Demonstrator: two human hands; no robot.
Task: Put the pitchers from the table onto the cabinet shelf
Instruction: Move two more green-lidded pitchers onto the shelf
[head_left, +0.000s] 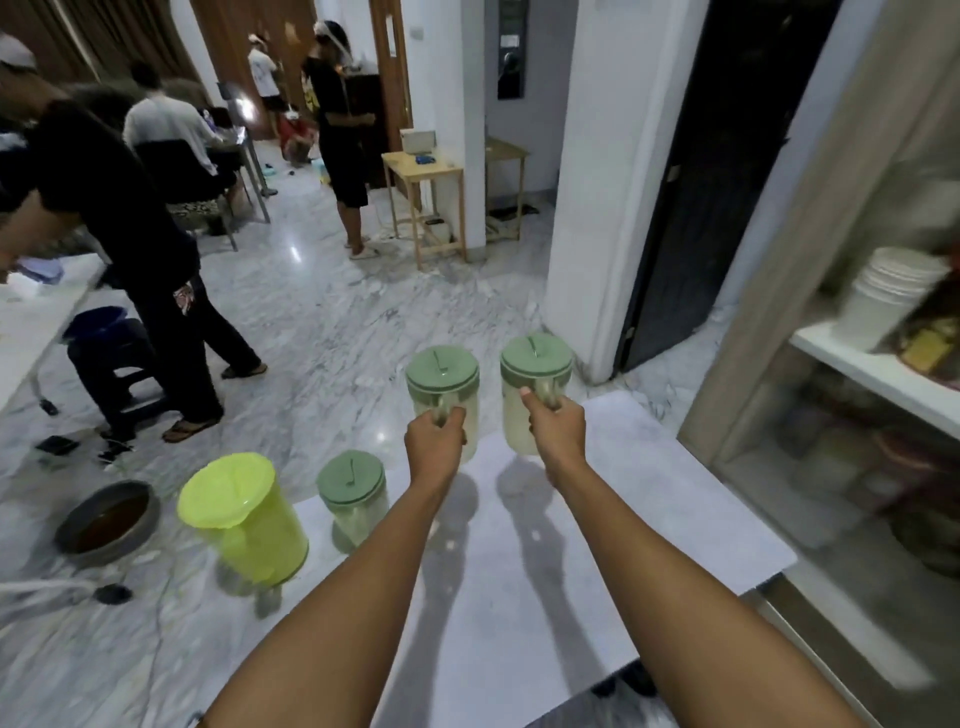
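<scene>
Two clear pitchers with green lids are raised above the white table (649, 499). My left hand (435, 441) grips the handle of the left pitcher (442, 382). My right hand (556, 428) grips the handle of the right pitcher (535, 371). A third green-lidded clear pitcher (353, 493) and a yellow pitcher (244, 519) stand at the table's left edge. The cabinet's white shelf (872, 374) is to the right, blurred.
A stack of white bowls (888, 296) sits on the cabinet shelf, with dishes on lower shelves. A metal basin (106, 522) lies on the marble floor at left. Several people stand around at left and at the back. A white pillar (597, 208) rises ahead.
</scene>
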